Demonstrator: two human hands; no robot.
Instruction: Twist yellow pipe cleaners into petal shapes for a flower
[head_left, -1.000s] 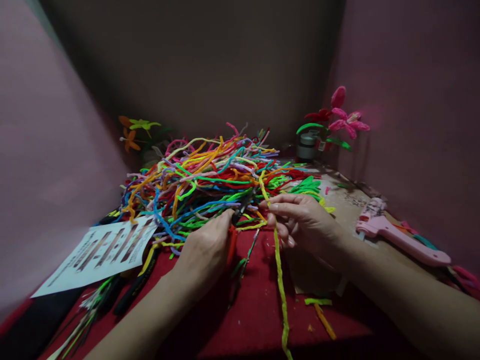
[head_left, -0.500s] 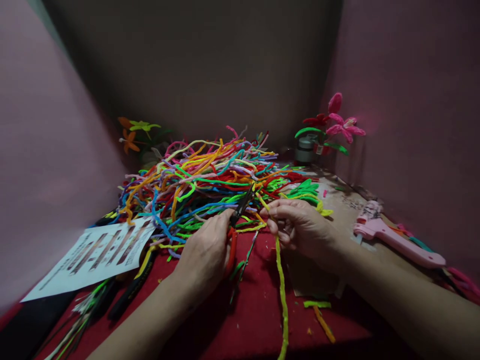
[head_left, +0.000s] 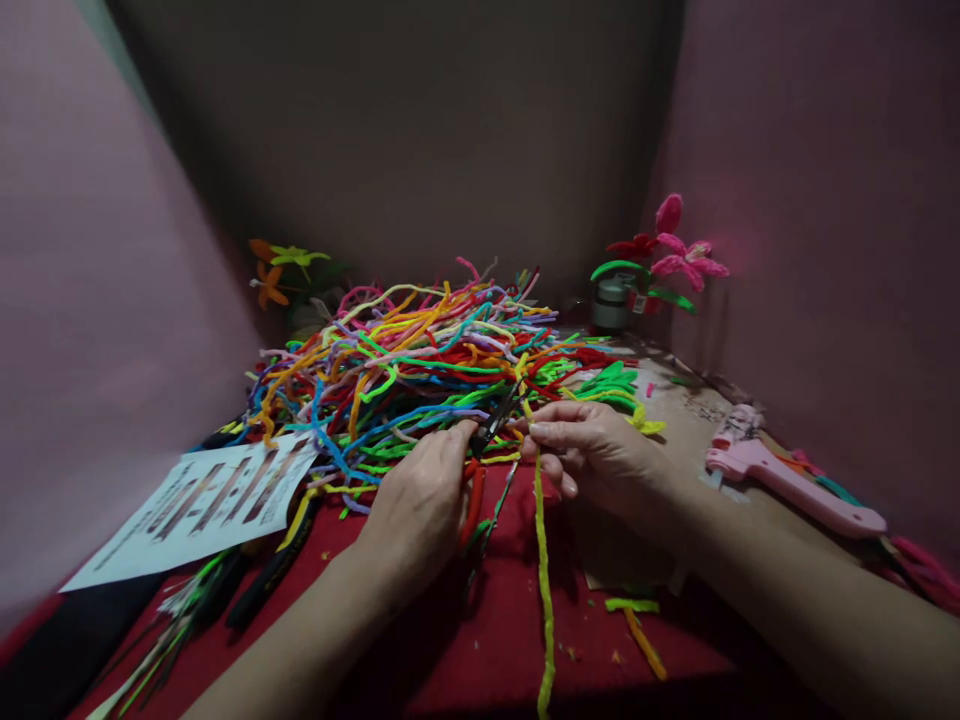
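Left grip point(head_left: 420, 490) clasps red-handled tool point(head_left: 474, 505), right grip point(head_left: 589, 440) pinches yellow stem point(head_left: 544, 560); printed sheet point(head_left: 169, 555) unreadable

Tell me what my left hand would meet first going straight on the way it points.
Most likely the yellow pipe cleaner pinched in your right hand: the red-handled pliers in your left hand point at its upper part. Depth is unclear, so they may be touching.

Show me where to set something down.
Nearly bare: the front red cloth between the left forearm and yellow strand; narrower, between strand and orange scrap. Crowded: the far middle under the heap, and the left around the paper.
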